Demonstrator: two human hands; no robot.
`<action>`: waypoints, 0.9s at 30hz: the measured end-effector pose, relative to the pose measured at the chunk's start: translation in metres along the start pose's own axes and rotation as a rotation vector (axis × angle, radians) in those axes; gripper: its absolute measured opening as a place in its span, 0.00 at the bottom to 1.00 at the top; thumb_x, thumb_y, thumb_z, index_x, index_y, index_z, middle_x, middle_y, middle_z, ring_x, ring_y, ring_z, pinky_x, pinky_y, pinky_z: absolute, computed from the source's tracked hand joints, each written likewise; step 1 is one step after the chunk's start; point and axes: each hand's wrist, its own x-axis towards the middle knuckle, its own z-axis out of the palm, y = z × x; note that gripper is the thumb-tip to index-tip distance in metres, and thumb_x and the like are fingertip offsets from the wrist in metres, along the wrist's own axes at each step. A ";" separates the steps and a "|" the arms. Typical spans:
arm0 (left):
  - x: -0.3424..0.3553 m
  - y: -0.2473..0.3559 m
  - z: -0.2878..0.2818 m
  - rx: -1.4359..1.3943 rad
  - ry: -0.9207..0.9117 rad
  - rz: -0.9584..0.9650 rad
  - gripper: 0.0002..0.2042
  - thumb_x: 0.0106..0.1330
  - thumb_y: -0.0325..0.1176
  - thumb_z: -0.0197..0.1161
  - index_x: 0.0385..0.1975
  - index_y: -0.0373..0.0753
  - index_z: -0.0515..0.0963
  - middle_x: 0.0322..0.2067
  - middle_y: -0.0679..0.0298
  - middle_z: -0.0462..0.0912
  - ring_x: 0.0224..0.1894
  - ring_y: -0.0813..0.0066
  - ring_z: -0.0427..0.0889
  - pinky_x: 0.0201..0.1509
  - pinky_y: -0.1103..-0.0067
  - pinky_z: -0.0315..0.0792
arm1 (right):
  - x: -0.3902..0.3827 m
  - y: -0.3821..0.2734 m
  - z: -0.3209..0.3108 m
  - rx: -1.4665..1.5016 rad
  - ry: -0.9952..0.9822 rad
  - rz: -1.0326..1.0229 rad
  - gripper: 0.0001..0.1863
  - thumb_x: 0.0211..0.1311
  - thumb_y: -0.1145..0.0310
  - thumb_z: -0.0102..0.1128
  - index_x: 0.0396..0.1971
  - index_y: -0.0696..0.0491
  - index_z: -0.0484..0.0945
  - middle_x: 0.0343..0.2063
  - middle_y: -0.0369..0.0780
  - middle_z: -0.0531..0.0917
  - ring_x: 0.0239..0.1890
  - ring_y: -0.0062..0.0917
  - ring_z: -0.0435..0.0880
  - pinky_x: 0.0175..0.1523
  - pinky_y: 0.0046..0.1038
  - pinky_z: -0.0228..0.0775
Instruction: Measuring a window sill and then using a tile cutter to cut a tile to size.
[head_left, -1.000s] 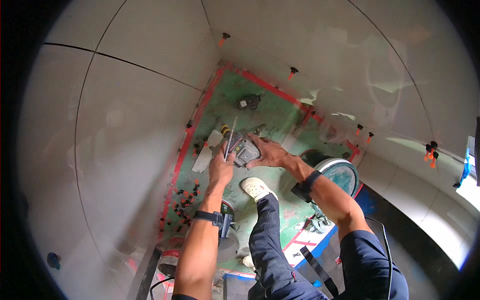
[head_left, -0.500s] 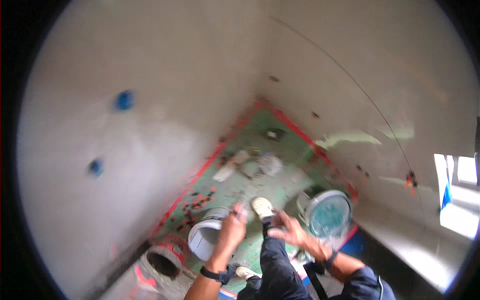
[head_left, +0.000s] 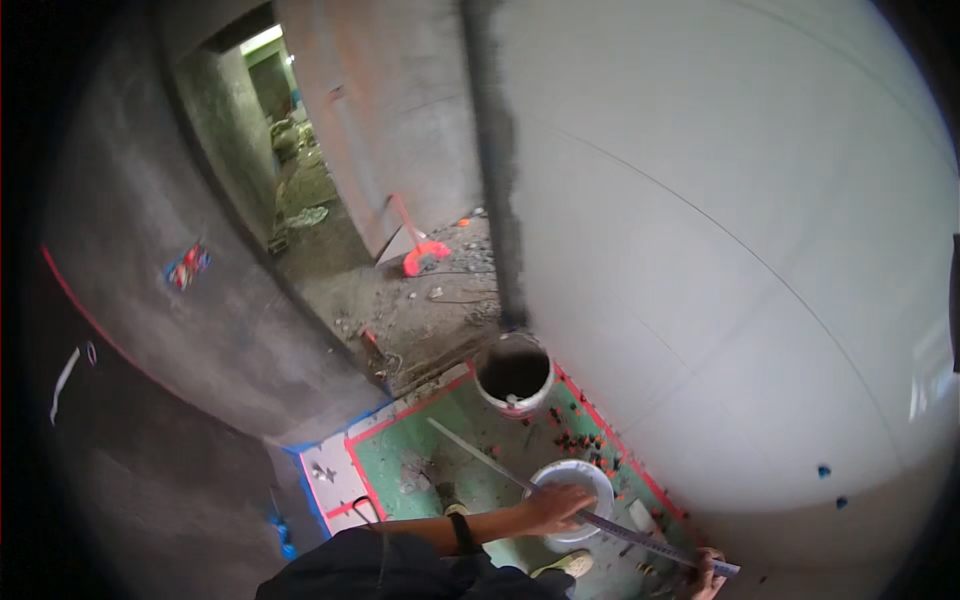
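A long thin ruler-like strip (head_left: 645,541), greyish with fine marks along it, slants across the lower part of the view. My left hand (head_left: 555,510), with a black band at the wrist, is closed at the strip's middle, above a white bucket (head_left: 606,488). Near the strip's right end, my right hand (head_left: 709,574) has its fingers bent around it, close to the wall; the lower frame edge cuts off part of this hand. The strip's pale far end reaches over the green floor (head_left: 400,440).
A second bucket (head_left: 516,404), dark inside, stands by the doorway. Black-and-orange bits (head_left: 585,440) lie scattered beside the tiled wall (head_left: 720,250). Red tape (head_left: 640,470) edges the floor. Through the doorway are rubble and an orange-red broom-like tool (head_left: 425,257).
My view has swung from the room corner towards the doorway. The long strip now spans between my hands; before, it was not visible. My hands are farther apart.
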 end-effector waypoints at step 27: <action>-0.364 -0.378 -0.198 -0.180 0.252 -1.070 0.22 0.48 0.26 0.59 0.48 0.49 0.78 0.28 0.52 0.83 0.34 0.52 0.83 0.39 0.62 0.77 | 0.162 -0.004 0.642 -0.292 -0.617 -0.221 0.17 0.70 0.59 0.53 0.40 0.60 0.78 0.25 0.35 0.78 0.27 0.16 0.76 0.30 0.19 0.70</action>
